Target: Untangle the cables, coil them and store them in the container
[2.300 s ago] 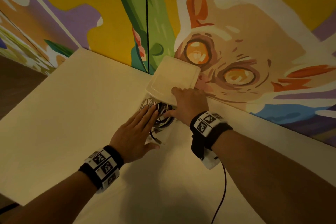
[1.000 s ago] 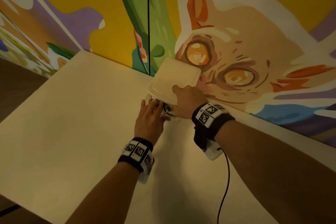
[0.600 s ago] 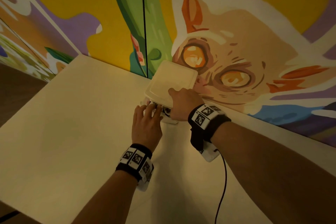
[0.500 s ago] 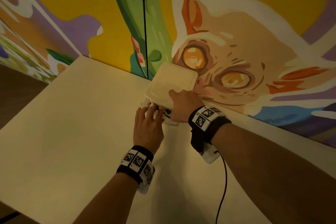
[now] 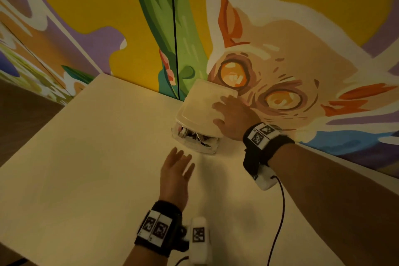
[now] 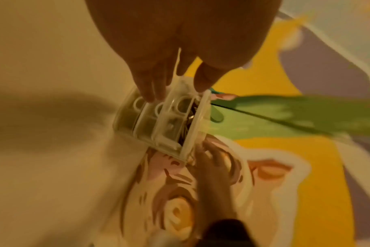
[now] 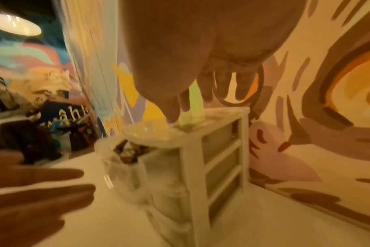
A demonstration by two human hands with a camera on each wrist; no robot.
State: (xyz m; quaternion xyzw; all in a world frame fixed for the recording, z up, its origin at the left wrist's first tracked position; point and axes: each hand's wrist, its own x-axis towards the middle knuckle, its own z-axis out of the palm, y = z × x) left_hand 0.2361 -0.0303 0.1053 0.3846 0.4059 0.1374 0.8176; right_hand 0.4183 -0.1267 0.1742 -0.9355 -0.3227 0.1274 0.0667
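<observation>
A clear plastic container point(image 5: 201, 146) stands at the back of the table against the wall, with black and white cables point(image 5: 192, 134) bundled inside. Its pale lid point(image 5: 200, 103) lies askew on top and leaves a gap at the front left corner. My right hand point(image 5: 218, 112) rests on the lid with its fingers spread flat, also visible in the right wrist view point(image 7: 190, 103) above the lid point(image 7: 175, 135). My left hand point(image 5: 181, 158) hovers open and empty over the table, a short way in front of the container point(image 6: 158, 127).
The painted wall point(image 5: 280, 49) rises directly behind the container. The cream table point(image 5: 97, 168) stretches left and toward me, with its left edge point(image 5: 43, 127) dropping to the floor. A black wire point(image 5: 279, 211) trails from my right wrist across the table.
My left hand has pulled back from the container's front toward me and now hangs open. My right hand stays on the lid, which lies lower over the cables.
</observation>
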